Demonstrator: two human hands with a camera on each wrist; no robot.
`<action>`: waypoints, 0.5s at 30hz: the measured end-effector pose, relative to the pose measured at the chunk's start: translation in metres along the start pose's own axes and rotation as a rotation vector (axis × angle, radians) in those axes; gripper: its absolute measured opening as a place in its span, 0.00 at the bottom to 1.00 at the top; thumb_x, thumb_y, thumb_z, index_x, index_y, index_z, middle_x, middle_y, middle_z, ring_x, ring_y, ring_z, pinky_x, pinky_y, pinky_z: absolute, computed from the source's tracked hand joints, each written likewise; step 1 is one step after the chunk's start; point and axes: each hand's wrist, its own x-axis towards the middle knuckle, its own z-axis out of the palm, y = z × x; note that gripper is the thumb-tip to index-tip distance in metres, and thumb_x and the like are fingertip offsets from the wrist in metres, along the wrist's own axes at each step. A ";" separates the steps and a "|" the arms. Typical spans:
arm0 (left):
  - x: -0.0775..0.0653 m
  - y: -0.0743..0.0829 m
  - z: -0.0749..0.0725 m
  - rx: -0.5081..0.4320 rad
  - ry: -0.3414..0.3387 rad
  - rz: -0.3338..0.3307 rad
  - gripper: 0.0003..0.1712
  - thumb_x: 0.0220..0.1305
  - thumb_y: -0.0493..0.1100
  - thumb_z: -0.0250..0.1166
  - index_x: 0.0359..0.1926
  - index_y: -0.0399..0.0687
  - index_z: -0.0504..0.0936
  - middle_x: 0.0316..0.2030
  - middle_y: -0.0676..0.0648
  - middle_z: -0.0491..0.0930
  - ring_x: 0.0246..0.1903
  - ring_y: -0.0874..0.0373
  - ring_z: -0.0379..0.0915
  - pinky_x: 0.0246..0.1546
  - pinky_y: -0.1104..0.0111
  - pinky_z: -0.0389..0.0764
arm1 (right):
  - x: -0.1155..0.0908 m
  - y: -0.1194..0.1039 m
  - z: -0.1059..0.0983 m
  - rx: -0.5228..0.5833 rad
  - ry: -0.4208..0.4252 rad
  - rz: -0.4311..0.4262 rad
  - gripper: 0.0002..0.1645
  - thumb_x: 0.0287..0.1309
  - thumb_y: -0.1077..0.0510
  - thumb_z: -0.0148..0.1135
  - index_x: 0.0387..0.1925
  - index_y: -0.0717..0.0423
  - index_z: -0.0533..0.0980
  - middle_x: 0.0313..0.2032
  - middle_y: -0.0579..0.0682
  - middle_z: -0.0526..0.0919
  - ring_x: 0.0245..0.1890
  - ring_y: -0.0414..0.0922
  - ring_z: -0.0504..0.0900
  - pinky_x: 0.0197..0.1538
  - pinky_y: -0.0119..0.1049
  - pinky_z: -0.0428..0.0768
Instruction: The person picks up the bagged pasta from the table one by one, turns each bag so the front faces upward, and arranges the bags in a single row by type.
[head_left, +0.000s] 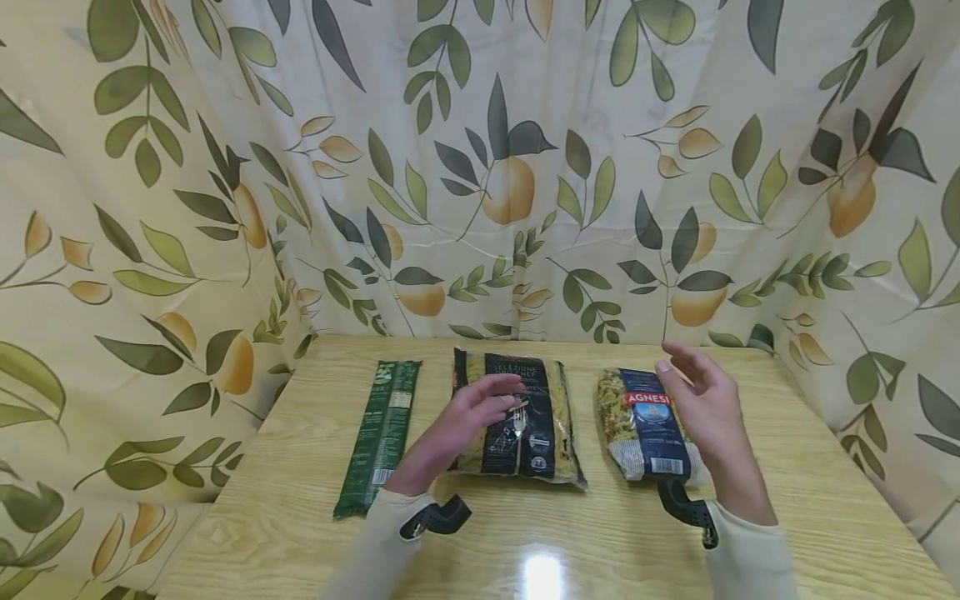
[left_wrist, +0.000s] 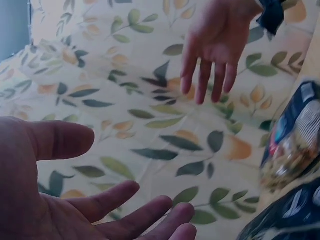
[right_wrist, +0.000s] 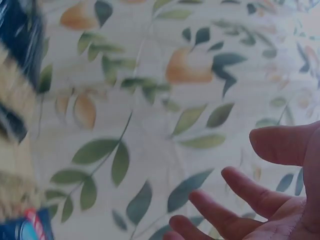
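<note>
- Green wrapping covers a long, slim packet (head_left: pixel 378 437), lying flat at the left end of a row of three on the pale wood-grain table (head_left: pixel 600 542)
- Black, with yellow contents showing at its sides, the large bag (head_left: pixel 538 437) lies in the middle; a fork is pictured on its front
- Dark blue, with a red AGNESI band, the smaller bag (head_left: pixel 648 433) lies at the right, mottled pieces visible through its clear side
- The left hand (head_left: pixel 465 417) is raised over the large bag, covering part of it in the head view; its thumb stands apart from loosely extended fingers
- The right hand (head_left: pixel 708 404) is raised by the right edge of the AGNESI bag, fingers relaxed and slightly bent, thumb separate
- Both hands are well apart from each other, palms bare in the wrist views
- Pale sleeves (head_left: pixel 750 558) reach the wrists, each with a black mount (head_left: pixel 438 518)
- Leaf-and-fruit printed cloth (head_left: pixel 480 275) hangs behind and along both sides
</note>
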 end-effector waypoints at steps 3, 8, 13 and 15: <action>-0.010 0.007 -0.018 0.025 0.036 0.018 0.29 0.81 0.44 0.48 0.76 0.37 0.62 0.75 0.33 0.64 0.75 0.37 0.62 0.78 0.44 0.60 | -0.005 -0.011 0.007 0.026 -0.053 -0.043 0.37 0.77 0.43 0.52 0.78 0.57 0.61 0.78 0.61 0.61 0.78 0.61 0.61 0.62 0.15 0.71; -0.027 0.013 -0.045 0.029 0.150 0.005 0.28 0.80 0.45 0.50 0.75 0.38 0.65 0.75 0.36 0.66 0.74 0.40 0.64 0.78 0.44 0.59 | -0.008 -0.025 0.024 0.115 -0.136 -0.080 0.35 0.77 0.45 0.53 0.76 0.58 0.63 0.76 0.61 0.64 0.77 0.60 0.63 0.58 0.13 0.70; -0.041 0.014 -0.068 -0.012 0.230 0.027 0.28 0.80 0.46 0.51 0.74 0.40 0.67 0.75 0.37 0.66 0.75 0.40 0.63 0.79 0.45 0.60 | -0.006 -0.039 0.046 0.173 -0.202 -0.111 0.33 0.77 0.46 0.54 0.74 0.58 0.66 0.75 0.58 0.68 0.75 0.54 0.67 0.60 0.15 0.71; -0.046 0.013 -0.076 -0.021 0.245 0.041 0.28 0.81 0.46 0.51 0.74 0.39 0.66 0.75 0.36 0.65 0.76 0.39 0.62 0.79 0.44 0.58 | -0.005 -0.044 0.054 0.191 -0.232 -0.116 0.32 0.78 0.46 0.53 0.74 0.56 0.66 0.74 0.56 0.69 0.75 0.54 0.67 0.68 0.24 0.71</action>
